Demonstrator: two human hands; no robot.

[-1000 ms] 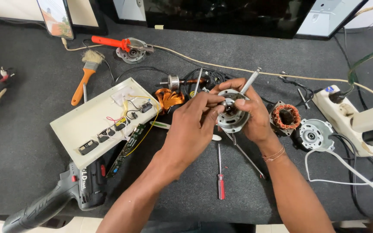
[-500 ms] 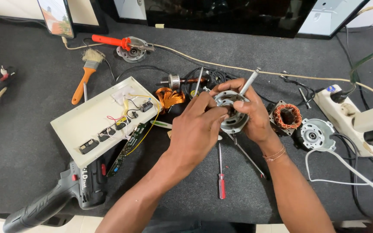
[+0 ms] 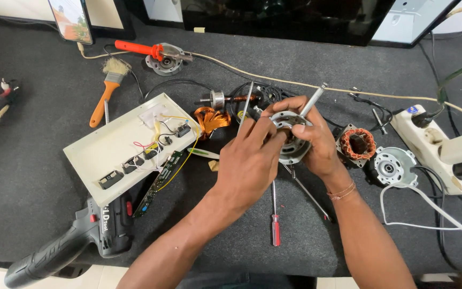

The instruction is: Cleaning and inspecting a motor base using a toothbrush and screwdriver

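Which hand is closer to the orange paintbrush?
The left. The left hand is nearer the paintbrush, which lies far off to its left. The right hand, holding the round metal motor part, is farther away.

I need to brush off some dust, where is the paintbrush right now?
The paintbrush lies at the upper left of the head view, on the dark mat, just above the white panel and below the orange-handled tool.
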